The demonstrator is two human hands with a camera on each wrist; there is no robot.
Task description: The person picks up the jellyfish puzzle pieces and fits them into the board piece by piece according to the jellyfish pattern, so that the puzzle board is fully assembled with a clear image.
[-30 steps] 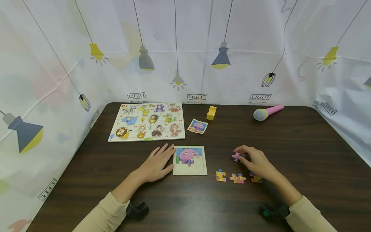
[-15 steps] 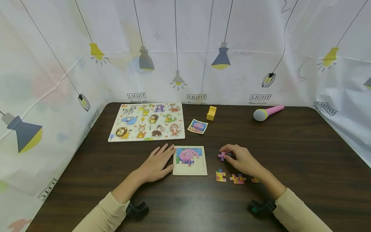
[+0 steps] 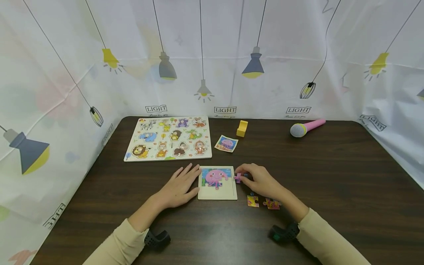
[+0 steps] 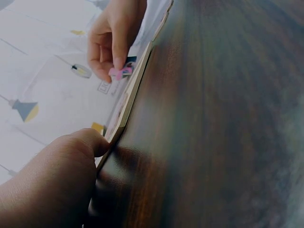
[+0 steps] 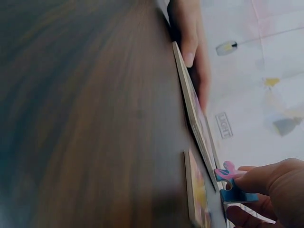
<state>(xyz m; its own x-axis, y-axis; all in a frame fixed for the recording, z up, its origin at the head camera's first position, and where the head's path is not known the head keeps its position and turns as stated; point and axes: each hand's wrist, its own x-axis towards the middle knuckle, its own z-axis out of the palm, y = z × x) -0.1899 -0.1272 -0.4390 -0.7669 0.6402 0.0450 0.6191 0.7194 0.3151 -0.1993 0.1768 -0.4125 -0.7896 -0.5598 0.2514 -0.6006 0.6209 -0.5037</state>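
My right hand (image 3: 261, 181) pinches a pink and blue jigsaw piece (image 5: 230, 194) between thumb and fingers, at the right edge of a small wooden puzzle tray (image 3: 216, 195). Inside the tray, an upper section of a pink octopus picture (image 3: 215, 177) is laid, with bare wood at the lower part and right. My left hand (image 3: 179, 188) lies flat on the table with fingers spread, its fingertips and thumb against the tray's left edge. Below the right hand lie a yellow jigsaw piece (image 3: 253, 201) and a pink-yellow piece (image 3: 272, 204), the latter partly beside the forearm.
A large animal puzzle board (image 3: 169, 140) lies at the back left. Near it are a small octopus picture card (image 3: 226, 143) and a yellow block (image 3: 242, 129). A pink toy microphone (image 3: 306, 128) rests at the back right. A printed cloth (image 3: 218, 44) hangs behind the table.
My right hand has moved left with the pink and blue jigsaw piece, from the right of the tray to its right edge. Its forearm now hides the rightmost loose piece. My left hand stays put.
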